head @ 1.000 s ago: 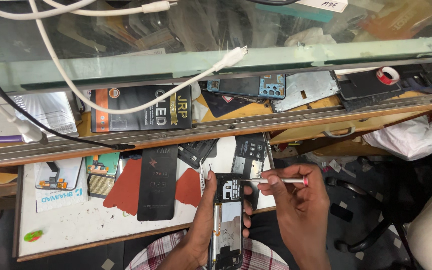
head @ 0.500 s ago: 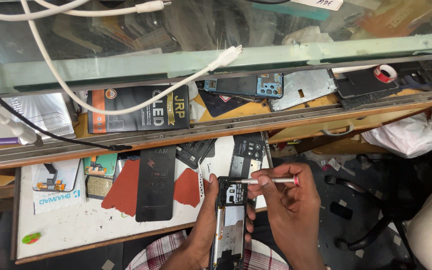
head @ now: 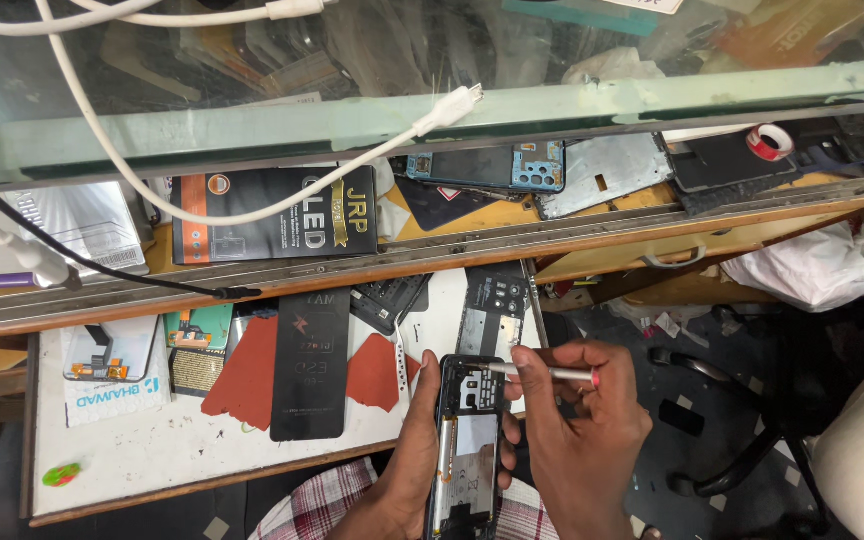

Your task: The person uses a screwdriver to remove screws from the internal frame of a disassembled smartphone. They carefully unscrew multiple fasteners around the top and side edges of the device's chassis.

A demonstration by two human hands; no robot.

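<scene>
Opened phone (head: 470, 440) lay gripped in our left hand (head: 414, 470); our right hand (head: 577, 425) pinched a slim screwdriver (head: 542, 372), tip at its upper board, mid-unscrewing; steady pressure seemed needed next.

two hands (head: 592, 440), one opened phone (head: 470, 450), one screwdriver (head: 542, 372), two red sheets (head: 252, 370)

My phone repair stall, a glass counter (head: 552, 100) draped with white charging cables (head: 252, 200), a wooden shelf (head: 452, 245) of stripped phone frames (head: 612, 170) and boxed screens (head: 272, 215), spare panels on my white worktop (head: 152, 450)
</scene>
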